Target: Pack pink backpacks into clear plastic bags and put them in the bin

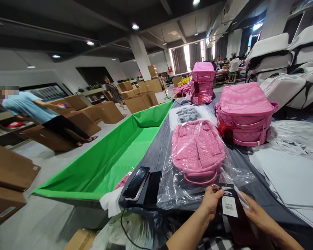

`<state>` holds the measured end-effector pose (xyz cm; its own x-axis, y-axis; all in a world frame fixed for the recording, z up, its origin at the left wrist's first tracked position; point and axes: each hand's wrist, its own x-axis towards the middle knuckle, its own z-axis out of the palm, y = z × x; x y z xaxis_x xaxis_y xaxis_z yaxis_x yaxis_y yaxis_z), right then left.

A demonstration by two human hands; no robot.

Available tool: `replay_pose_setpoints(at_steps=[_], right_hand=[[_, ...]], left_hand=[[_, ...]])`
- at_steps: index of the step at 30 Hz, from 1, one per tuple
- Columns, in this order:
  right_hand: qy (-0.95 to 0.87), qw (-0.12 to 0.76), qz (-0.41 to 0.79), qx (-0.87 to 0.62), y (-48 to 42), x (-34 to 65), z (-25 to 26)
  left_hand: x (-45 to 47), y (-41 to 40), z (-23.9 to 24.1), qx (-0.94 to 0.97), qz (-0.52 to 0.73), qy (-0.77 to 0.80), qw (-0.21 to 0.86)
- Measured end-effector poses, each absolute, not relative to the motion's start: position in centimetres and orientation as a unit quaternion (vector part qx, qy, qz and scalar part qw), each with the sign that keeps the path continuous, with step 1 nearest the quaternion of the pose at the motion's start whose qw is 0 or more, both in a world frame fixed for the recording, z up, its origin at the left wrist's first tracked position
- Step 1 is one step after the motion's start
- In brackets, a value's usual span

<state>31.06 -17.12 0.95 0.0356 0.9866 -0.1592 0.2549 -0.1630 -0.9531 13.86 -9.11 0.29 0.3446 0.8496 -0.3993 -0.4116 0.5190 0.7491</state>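
My left hand (210, 201) pinches the upper edge of a black hang tag (231, 203) with a white barcode label. At the tag's right side, my right hand (257, 211) has its fingers closed around tag cards and a pale plastic strip, partly hidden. Dark red card shows below the black tag. Just beyond my hands, a pink backpack (198, 149) lies flat inside a clear plastic bag (177, 192) on the dark-covered table (250, 175). Two phones (137, 182) rest to its left, near the table's edge.
A green fabric-lined bin (120, 159) adjoins the table's left side. Stacked pink backpacks (246, 114) stand behind, with white bags (281, 85) at right. White sheets (294, 177) lie on the right. Cardboard boxes (75, 126) and a bending person (39, 107) are at left.
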Motion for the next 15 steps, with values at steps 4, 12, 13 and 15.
replay_pose_setpoints(at_steps=[4, 12, 13, 15], right_hand=[[-0.481, 0.355, 0.554, -0.579, -18.4, 32.9, 2.2], [-0.502, 0.375, 0.491, -0.605, -18.4, 31.2, 1.6], [-0.498, 0.386, 0.464, -0.622, -18.4, 31.3, 1.1], [-0.486, 0.405, 0.402, -0.662, -18.6, 31.9, 0.1]], left_hand=[[13.5, -9.9, -0.4, 0.281, 0.431, 0.430, 0.742], [13.0, -11.7, 1.2, 0.443, 0.365, 0.384, 0.724], [13.0, -11.8, 0.8, 0.457, 0.344, 0.399, 0.717], [13.1, -12.0, -0.2, 0.469, 0.295, 0.417, 0.720]])
